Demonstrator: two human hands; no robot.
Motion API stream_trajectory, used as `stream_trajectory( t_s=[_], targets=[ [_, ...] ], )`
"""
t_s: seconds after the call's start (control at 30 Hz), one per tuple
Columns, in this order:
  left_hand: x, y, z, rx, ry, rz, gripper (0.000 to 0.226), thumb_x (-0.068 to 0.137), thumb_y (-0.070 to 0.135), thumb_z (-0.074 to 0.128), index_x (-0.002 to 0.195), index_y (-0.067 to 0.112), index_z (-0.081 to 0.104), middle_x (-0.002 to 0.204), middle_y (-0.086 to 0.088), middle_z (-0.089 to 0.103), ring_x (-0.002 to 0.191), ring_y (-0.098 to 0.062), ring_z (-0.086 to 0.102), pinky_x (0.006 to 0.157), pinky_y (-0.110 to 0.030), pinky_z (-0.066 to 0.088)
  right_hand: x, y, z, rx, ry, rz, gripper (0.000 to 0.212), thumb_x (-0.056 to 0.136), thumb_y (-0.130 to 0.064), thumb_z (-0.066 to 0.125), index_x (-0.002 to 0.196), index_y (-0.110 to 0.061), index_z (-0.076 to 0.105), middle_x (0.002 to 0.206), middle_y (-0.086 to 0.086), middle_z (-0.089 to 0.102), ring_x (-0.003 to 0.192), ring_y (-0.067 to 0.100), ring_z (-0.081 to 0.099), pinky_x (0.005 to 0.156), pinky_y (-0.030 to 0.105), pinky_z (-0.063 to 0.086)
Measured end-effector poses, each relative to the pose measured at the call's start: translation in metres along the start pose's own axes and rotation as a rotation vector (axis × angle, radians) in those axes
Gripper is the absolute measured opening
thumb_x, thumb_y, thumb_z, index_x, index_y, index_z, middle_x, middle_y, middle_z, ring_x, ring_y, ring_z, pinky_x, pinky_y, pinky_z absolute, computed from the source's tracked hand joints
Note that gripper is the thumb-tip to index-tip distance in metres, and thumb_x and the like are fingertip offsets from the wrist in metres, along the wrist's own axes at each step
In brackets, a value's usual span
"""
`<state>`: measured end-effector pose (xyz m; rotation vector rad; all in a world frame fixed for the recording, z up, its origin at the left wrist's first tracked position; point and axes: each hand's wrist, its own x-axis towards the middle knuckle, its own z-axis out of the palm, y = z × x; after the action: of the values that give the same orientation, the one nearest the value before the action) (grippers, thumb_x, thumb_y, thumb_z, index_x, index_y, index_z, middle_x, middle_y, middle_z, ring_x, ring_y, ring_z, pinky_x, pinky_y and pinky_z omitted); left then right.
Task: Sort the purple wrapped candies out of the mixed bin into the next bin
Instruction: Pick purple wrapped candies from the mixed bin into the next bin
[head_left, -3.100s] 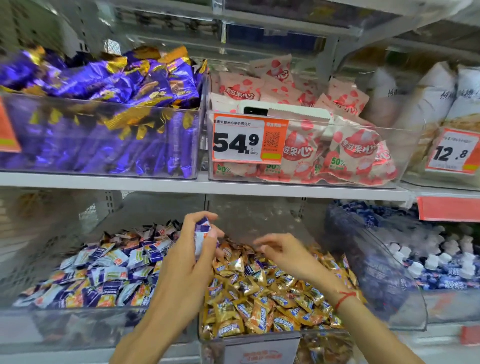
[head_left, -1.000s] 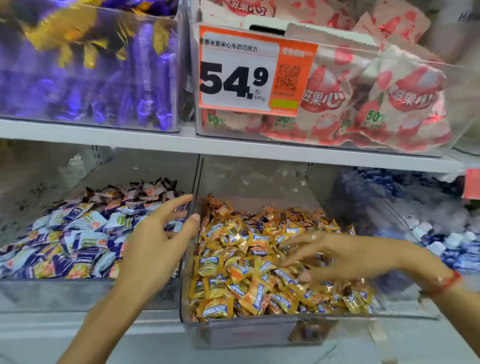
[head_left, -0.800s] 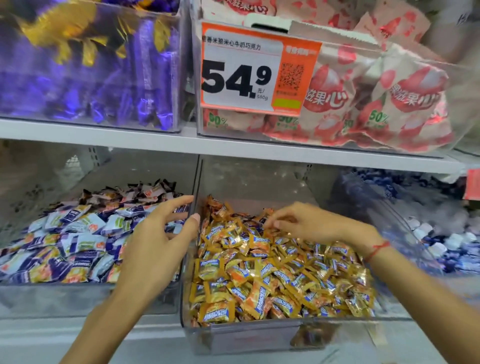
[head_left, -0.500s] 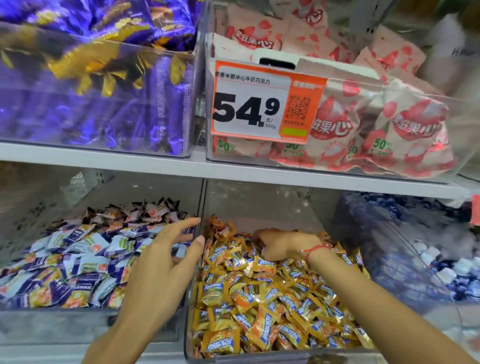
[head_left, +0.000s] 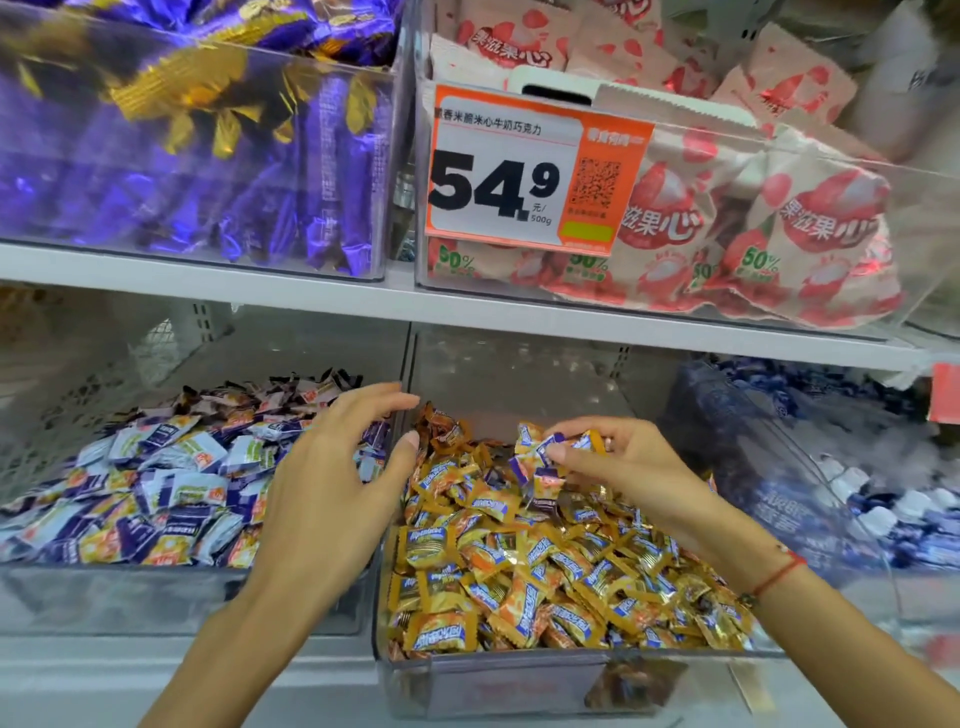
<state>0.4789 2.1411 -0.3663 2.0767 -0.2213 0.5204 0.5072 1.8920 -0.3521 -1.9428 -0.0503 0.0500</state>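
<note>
A shop shelf (head_left: 467, 306) held bins; the right hand (head_left: 613, 467) pinched a purple candy (head_left: 545, 451) over the mixed bin (head_left: 519, 680); the left hand (head_left: 332, 493) was spread wide at middle frame.

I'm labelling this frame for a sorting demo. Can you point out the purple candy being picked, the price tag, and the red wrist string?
purple candy (head_left: 540, 451): head view, on its wrapper between the fingertips.
price tag (head_left: 498, 176): head view, on the white number panel.
red wrist string (head_left: 779, 571): head view, on the strand across the wrist.

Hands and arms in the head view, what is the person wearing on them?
Both forearms are bare, with no sleeves in view. The right hand has a thin red string bracelet around its wrist. The left hand wears no visible jewellery or glove.
</note>
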Motion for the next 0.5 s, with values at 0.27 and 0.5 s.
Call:
stream_trajectory(
  t_s=[0.27,0.5],
  targets=[
    [-0.009,0.020,0.012,-0.051,-0.047,0.209,0.043,0.079,0.062,0.059,0.117,0.041,0.065,0.109,0.026,0.066,0.109,0.002,0.058,0.093,-0.034,0.050,-0.022,-0.029,0.024,0.458,-0.189,0.031,0.032,0.072,-0.016,0.070,0.103,-0.007,0.069,0.088,0.007,0.074,0.077,0.010,0.070,0.066,0.015,0.054],
    [-0.005,0.018,0.014,-0.147,-0.030,0.107,0.017,0.076,0.045,0.069,0.093,0.044,0.068,0.081,0.026,0.070,0.079,0.007,0.066,0.073,-0.026,0.055,-0.027,-0.039,0.014,0.322,-0.224,-0.025,0.029,0.081,-0.010,0.067,0.110,-0.011,0.067,0.102,0.007,0.074,0.091,0.016,0.071,0.078,0.020,0.056]
  ],
)
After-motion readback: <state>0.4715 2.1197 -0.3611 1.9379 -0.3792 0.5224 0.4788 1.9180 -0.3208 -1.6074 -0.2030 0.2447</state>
